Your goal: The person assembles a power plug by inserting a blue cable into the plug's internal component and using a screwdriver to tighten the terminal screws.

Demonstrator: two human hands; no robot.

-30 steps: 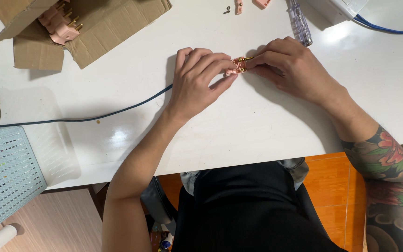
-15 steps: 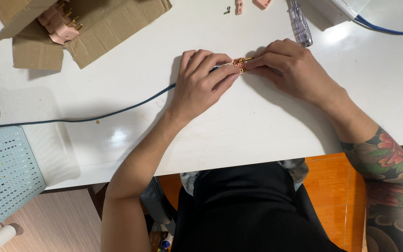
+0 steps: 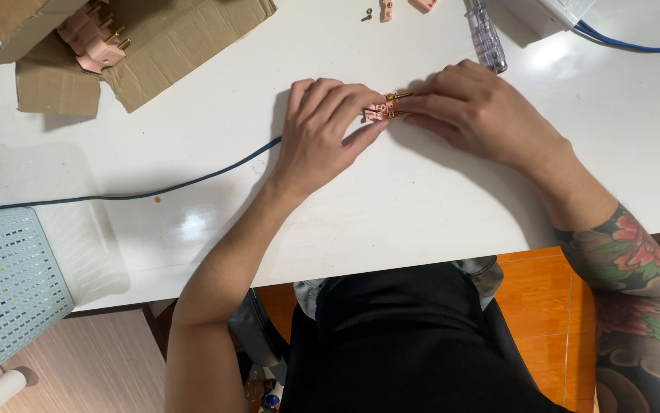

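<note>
Little change from the earlier frame: pink plug part (image 3: pixel 382 111) is still pinched between left hand (image 3: pixel 328 126) and right hand (image 3: pixel 475 115), low over white table (image 3: pixel 437 199). Torn brown cardboard box (image 3: pixel 169 42) lies far-left, pink plugs (image 3: pixel 92 34) inside.

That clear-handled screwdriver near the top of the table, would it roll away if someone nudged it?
Probably: the screwdriver has a round, smooth-looking clear handle and lies free on the glossy white table. It looks rigid and likely light, so a sideways nudge may roll it.
</note>
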